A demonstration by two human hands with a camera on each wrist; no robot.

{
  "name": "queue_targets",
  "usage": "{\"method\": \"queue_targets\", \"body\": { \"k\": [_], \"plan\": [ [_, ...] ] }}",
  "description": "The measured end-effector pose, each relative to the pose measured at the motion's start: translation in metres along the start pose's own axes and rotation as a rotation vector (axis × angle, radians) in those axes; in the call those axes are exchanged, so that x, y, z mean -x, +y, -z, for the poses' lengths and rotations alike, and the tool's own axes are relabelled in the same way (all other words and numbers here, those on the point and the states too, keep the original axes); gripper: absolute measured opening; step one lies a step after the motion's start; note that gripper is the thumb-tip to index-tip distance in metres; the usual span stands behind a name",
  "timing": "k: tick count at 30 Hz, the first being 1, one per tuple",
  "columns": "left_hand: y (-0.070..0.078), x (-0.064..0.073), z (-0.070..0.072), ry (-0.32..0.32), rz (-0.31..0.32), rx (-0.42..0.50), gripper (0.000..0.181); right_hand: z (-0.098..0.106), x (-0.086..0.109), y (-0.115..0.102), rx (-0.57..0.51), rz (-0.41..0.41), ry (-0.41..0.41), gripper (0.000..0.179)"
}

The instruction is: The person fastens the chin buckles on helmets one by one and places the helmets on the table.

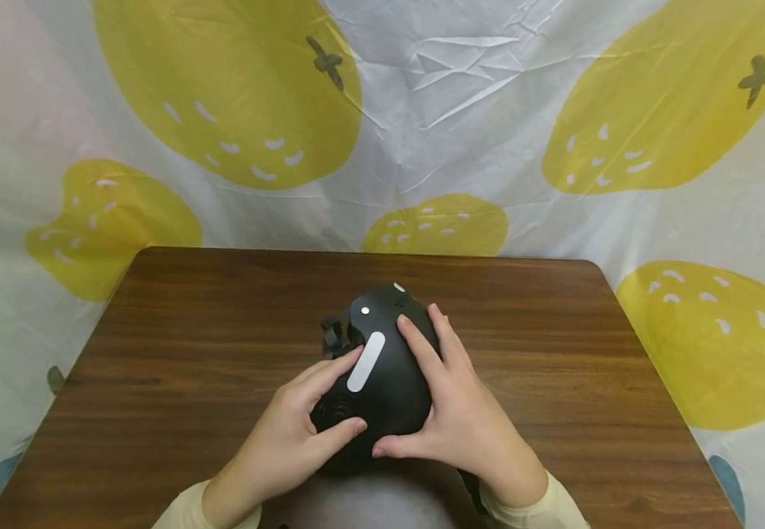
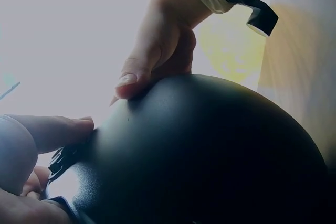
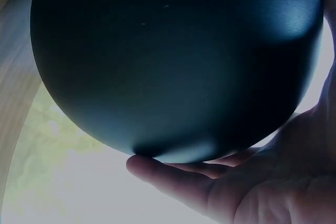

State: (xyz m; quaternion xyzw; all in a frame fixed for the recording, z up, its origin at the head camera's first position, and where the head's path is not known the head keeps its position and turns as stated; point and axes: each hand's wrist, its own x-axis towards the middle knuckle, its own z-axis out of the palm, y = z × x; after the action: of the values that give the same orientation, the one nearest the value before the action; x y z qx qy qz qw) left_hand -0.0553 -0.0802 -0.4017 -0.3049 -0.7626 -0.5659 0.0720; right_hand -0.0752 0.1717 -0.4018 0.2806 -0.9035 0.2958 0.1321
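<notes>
A smooth black domed shell that looks like a helmet (image 1: 398, 389) is held between both hands above the near middle of the table. It bears a white strip (image 1: 365, 361) and a small white dot (image 1: 365, 311). My left hand (image 1: 283, 433) grips its left side, thumb over a ribbed round patch. The right hand (image 1: 458, 404) spreads round the opposite side, thumb at the near edge. A dark bracket-like part (image 1: 332, 334) juts out at the left. In the right wrist view the dome (image 3: 173, 77) rests against the fingers. Its underside is hidden.
The dark wooden table (image 1: 177, 367) has rounded far corners. Behind it hangs a white cloth (image 1: 461, 110) with yellow fruit prints. Near the front edge a pale rounded shape (image 1: 362, 503) shows below the hands.
</notes>
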Motion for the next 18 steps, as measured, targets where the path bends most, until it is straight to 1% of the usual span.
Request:
{"method": "queue_targets", "body": {
  "k": [8,14,18],
  "plan": [
    [-0.0005,0.0006,-0.0034,0.003,-0.025,-0.024,0.082,0.0003,-0.0008,-0.0008,-0.01,-0.021,-0.018,0.15],
    [-0.0016,0.0001,-0.0058,-0.019,-0.039,-0.048,0.08,-0.0017,0.0002,-0.0005,-0.006,-0.007,-0.019,0.15],
    [-0.0019,0.0,-0.0066,-0.024,-0.032,-0.044,0.079,-0.0023,0.0003,0.0003,-0.002,0.001,-0.015,0.151]
  ]
}}
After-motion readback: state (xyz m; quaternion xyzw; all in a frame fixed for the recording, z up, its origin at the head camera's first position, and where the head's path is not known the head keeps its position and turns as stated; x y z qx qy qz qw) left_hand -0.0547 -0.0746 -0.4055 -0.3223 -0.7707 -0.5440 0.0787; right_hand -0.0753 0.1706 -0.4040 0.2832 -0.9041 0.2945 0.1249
